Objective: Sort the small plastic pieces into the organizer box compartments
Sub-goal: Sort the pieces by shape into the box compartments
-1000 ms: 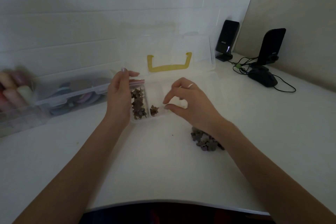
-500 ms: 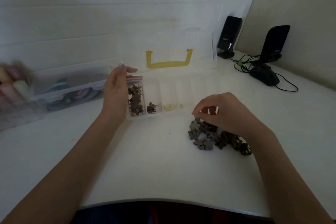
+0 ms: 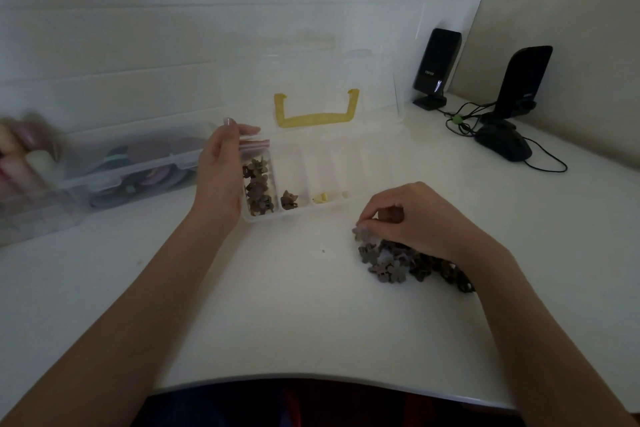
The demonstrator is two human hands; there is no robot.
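1. We see a clear organizer box (image 3: 311, 180) toward the far edge of the white table (image 3: 277, 305), its lid standing open with a yellow handle (image 3: 313, 111) showing through it.
2. Our left hand (image 3: 221, 170) rests against the box's left end, fingers straight and together along the wall, thumb up; it curls round nothing.
3. The leftmost compartment holds many brown pieces (image 3: 258, 189); the next holds a few brown ones (image 3: 289, 200); the third holds pale yellow bits (image 3: 322, 198).
4. A pile of loose pieces (image 3: 398, 260) lies nearer the table's right edge, apart from the box.
5. Our right hand (image 3: 412, 218) sits on the pile's far side, fingertips curled and pinching one grey piece (image 3: 362, 234).
6. Two black speakers (image 3: 436, 68) and a mouse (image 3: 504, 144) occupy the far right corner; another clear bin (image 3: 135, 163) stands at the far left.
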